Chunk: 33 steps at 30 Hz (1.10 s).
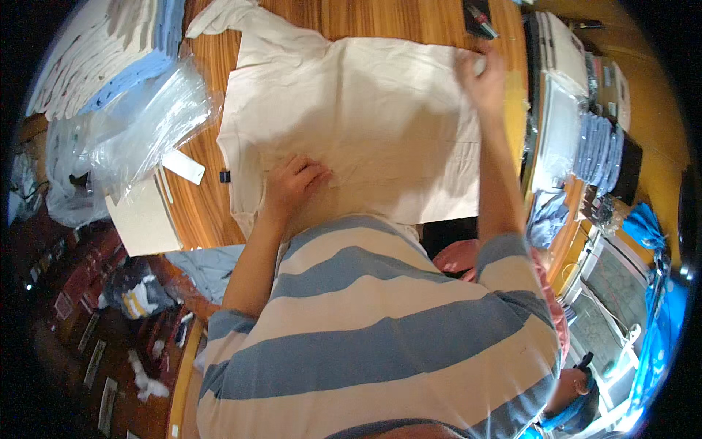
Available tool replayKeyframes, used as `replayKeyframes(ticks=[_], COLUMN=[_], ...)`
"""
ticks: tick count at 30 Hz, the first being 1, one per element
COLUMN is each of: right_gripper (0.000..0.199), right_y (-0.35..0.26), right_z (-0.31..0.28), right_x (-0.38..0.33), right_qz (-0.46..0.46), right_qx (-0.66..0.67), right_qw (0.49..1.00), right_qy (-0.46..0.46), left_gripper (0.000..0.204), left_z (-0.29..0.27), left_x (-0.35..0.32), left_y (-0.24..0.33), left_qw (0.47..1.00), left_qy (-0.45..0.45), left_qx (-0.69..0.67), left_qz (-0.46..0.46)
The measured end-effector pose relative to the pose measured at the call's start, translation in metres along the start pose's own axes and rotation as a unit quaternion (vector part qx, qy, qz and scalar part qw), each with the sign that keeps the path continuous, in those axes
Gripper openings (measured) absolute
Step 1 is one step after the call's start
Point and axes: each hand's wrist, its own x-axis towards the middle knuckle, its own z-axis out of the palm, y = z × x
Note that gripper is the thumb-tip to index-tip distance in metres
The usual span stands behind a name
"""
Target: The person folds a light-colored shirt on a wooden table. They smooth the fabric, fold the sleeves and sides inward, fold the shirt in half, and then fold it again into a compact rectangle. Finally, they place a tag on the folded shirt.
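A cream-coloured shirt [365, 110] lies spread on the wood-grain table [300, 13] in front of me, with one sleeve [223, 16] stretching to the far left. My left hand [294, 183] rests on the near part of the fabric, its fingers loosely bent and nothing seen in them. At the shirt's right edge, my right hand [484, 77] is smeared by motion. Its fingers are closed around a small white thing [479, 66]; whether this is a fold of cloth or a separate object, I cannot tell. A small black tab [225, 176] sits beside the shirt's left edge.
Folded garments [102, 55] are stacked at the far left, beside clear plastic bags [157, 117]. A white tag [183, 167] lies near a beige board [142, 216]. A red-and-silver tool [482, 22] is at the far right. Packed clothes [599, 154] stand right of the table.
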Motion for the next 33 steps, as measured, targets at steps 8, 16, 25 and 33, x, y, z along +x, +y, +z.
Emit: replayKeyframes(ticks=[8,16,25,33], right_gripper=[0.033,0.044,0.025,0.029], right_y=[0.101,0.127,-0.074,-0.197], right_z=[0.042,0.039,0.022,0.012], right_x=[0.097,0.106,-0.043,-0.177], right_qz=[-0.091,0.066,0.214,0.01], right_qx=[-0.056,0.121,0.35,0.185], right_qw=[0.994,0.989,0.905,0.94], right_qy=[0.028,-0.06,-0.11,-0.287], left_gripper=[0.019,0.02,0.02,0.018], left_z=[-0.037,-0.044,-0.043,-0.038], left_x=[0.032,0.034,0.03,0.027], left_y=[-0.018,-0.024,-0.025,-0.031], left_qw=[0.985,0.968,0.983,0.989], left_qy=[-0.168,-0.243,-0.18,-0.076], left_qx=[-0.043,0.016,0.023,0.068], left_qz=[0.016,-0.05,-0.004,0.11])
